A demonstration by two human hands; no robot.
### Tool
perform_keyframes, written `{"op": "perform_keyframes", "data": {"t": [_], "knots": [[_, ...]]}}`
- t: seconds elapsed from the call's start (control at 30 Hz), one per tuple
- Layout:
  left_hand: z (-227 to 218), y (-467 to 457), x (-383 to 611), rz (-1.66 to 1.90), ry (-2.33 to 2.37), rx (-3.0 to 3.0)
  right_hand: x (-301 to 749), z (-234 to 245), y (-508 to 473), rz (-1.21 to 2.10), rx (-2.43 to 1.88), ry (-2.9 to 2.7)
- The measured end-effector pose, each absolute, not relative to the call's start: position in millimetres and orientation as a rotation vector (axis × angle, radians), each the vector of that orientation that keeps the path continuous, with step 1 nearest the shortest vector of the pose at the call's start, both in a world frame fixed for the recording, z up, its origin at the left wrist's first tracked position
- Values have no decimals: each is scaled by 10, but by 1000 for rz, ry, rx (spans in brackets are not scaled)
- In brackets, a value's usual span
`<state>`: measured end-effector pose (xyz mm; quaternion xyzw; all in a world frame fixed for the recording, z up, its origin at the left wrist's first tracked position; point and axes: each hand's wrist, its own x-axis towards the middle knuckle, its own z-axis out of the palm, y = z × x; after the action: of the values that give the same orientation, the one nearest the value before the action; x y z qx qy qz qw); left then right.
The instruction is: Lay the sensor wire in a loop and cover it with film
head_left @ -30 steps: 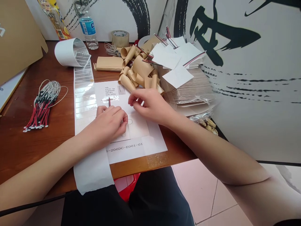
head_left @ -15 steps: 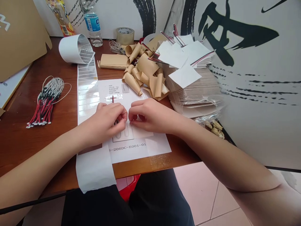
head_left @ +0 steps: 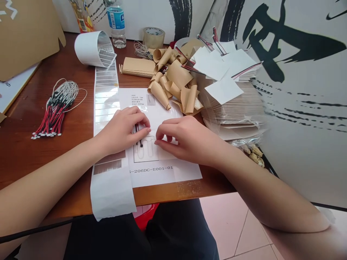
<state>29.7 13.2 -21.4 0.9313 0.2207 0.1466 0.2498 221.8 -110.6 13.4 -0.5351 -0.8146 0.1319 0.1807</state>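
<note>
At the far left of my bench (head_left: 70,155) stands a brown cardboard sheet (head_left: 27,39), and nearer me lies a bundle of wire leads (head_left: 61,104), white loops at the back and red-and-black tails with white connectors in front. Next comes the label strip (head_left: 106,86), curled into a roll at the back and hanging over the front edge, with a water bottle (head_left: 116,23) behind it. My left grip (head_left: 126,126) rests over the strip and the printed sheet (head_left: 189,171), thumb and forefinger tips close together; I cannot tell whether they pinch anything. The dark wire lead (head_left: 141,141) lies on the sheet just under those fingers, partly hidden by them. Behind the sheet are a tape roll (head_left: 154,37) and a heap of curled brown paper pieces (head_left: 179,76). My right grip (head_left: 187,139) is just beside the left, fingers bent, thumb near the forefinger; what it may hold is too small to tell. Farther right, white cards (head_left: 214,65) top a plastic-wrapped stack of cardboard (head_left: 235,113), with peanut shells (head_left: 255,154) near its front.
</note>
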Motion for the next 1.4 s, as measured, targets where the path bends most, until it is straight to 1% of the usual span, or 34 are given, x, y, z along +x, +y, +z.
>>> {"op": "perform_keyframes", "data": {"t": [0.13,0.4,0.67,0.9,1.17,1.4], "knots": [[-202,131,302,388,610,2508,2216,162,-1136,337,-1424,-2341],[-225,149,309,392,619,2507,2237,183,-1189,353,-1486,-2447],[-226,134,331,373,662,2535,2262,159,-1173,239,-1438,-2426],[-232,122,353,366,690,2548,2243,144,-1199,256,-1393,-2456],[-179,192,320,230,629,2469,2240,146,-1180,236,-1417,-2443],[-120,274,301,143,575,2403,2246,123,-1169,94,-1464,-2388]]}}
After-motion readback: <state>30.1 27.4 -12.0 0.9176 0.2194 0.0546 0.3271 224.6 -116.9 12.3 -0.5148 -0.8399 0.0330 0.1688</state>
